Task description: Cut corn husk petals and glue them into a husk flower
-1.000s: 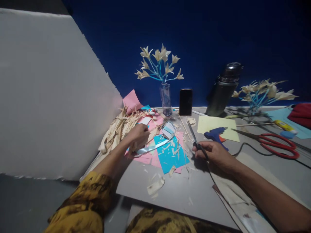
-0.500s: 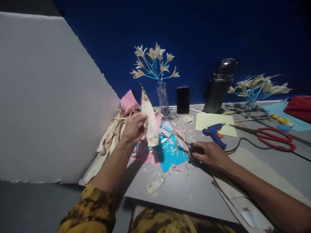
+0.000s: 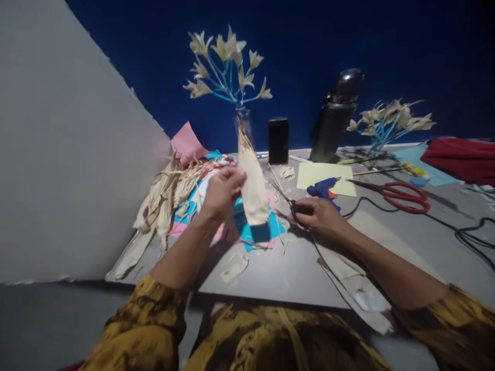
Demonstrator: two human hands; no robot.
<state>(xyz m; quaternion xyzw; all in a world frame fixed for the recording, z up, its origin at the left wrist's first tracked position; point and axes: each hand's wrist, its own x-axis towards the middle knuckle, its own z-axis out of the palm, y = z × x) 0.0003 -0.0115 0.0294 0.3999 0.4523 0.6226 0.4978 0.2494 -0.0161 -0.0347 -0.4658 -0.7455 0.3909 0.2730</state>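
My left hand (image 3: 223, 191) pinches the edge of a pale dried corn husk (image 3: 253, 188), held upright above the table with its brown tip at the top. In my right hand (image 3: 319, 214) is a pair of dark-handled scissors (image 3: 286, 197); the blades point up and left, apart from the husk. Beneath the husk lie blue paper (image 3: 276, 225) and pink paper, with cut scraps around them. A loose husk piece (image 3: 235, 268) rests near the table's front edge. More dried husks (image 3: 154, 203) are heaped to the left of my left hand.
At the back stand a glass vase (image 3: 243, 126) with husk flowers (image 3: 228, 56), a phone (image 3: 278, 141) and a dark flask (image 3: 336, 116). To the right lie a blue glue gun (image 3: 324, 189) on yellow paper (image 3: 305, 178), red-handled scissors (image 3: 408, 197) and a black cord (image 3: 444, 224).
The view has shifted, so the table things appear farther left and higher. The husk in my left hand is turned broader toward me. Both hands keep their holds.
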